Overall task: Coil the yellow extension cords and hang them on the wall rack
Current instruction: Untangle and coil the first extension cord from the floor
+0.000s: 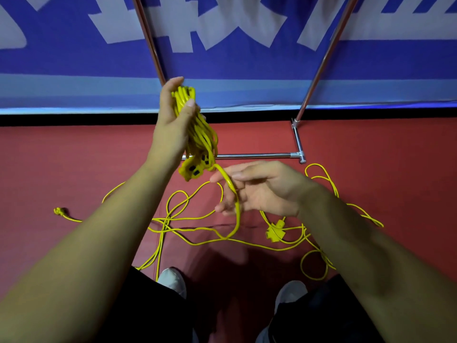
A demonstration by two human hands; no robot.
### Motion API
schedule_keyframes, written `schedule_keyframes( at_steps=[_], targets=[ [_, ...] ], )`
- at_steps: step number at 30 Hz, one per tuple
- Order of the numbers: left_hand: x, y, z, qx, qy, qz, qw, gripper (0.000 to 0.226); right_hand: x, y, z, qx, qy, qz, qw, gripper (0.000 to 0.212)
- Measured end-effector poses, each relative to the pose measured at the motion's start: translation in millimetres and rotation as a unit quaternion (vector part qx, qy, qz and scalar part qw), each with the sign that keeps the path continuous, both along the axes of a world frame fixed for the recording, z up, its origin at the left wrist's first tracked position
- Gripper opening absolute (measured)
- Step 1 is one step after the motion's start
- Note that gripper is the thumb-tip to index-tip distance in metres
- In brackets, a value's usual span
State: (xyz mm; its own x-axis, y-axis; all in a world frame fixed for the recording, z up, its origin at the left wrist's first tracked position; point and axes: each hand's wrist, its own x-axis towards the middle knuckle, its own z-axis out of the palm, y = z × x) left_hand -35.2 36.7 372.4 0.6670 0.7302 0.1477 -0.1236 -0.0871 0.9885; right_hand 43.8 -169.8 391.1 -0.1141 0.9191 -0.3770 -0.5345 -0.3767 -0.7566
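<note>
Your left grip [173,115] is curled tight round the top of the coil [197,127], held up in front of the rack [249,156], with one socket block [191,169] dangling at the bottom of the loops. Your right grip [257,191] is spread and relaxed. The live strand [232,186] runs from the coil across its fingers and down to the floor [371,157], pinched by nothing that shows.

To do this loop well, let the strand slide through the right fingers so twists can run out. Then carry it up to the left grip at the same length as the loops already there. Lay it beside them, not across them.

The loose cord [197,217] on the floor crosses itself in several places near your shoes. Lift slowly there, as it looks likely to snag. A second socket block [275,231] and a plug [59,211] lie in that slack, well apart from each other.

No box or bin shows. The rack is the only holder, and only its poles and foot bar are in view.
</note>
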Motion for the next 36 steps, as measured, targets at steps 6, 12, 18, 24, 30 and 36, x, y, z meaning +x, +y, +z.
schedule_keyframes(
  at_steps=[6, 12, 18, 24, 30, 36],
  targets=[
    [-0.9, -11.9, -1.0, 0.114, 0.072, -0.16, 0.978, 0.017, 10.1, -2.3, 9.7, 0.058, -0.051, -0.003, 0.997, 0.059],
    [-1.9, -28.8, -3.1, 0.176, 0.144, -0.308, 0.924, 0.017, 26.8, -6.7, 10.0, 0.115, -0.037, -0.021, 0.993, 0.068],
    [-5.7, -37.3, 1.3, 0.005, 0.15, -0.353, 0.924, 0.024, 43.6, -9.6, 9.0, 0.065, -0.088, -0.138, 0.984, 0.03],
    [-5.2, -42.3, -1.3, 0.083, 0.229, -0.449, 0.86, 0.044, 51.5, -10.9, 18.6, 0.05, -0.149, -0.148, 0.976, 0.026],
    [-8.1, -42.6, 3.1, 0.006, 0.223, -0.453, 0.863, 0.032, 64.7, -14.3, 15.5, 0.04, -0.358, -0.105, 0.927, 0.018],
    [-7.4, -38.7, 4.5, -0.194, 0.085, -0.466, 0.859, 0.061, 69.6, -8.3, 12.8, 0.045, -0.457, -0.185, 0.869, 0.017]
  ],
)
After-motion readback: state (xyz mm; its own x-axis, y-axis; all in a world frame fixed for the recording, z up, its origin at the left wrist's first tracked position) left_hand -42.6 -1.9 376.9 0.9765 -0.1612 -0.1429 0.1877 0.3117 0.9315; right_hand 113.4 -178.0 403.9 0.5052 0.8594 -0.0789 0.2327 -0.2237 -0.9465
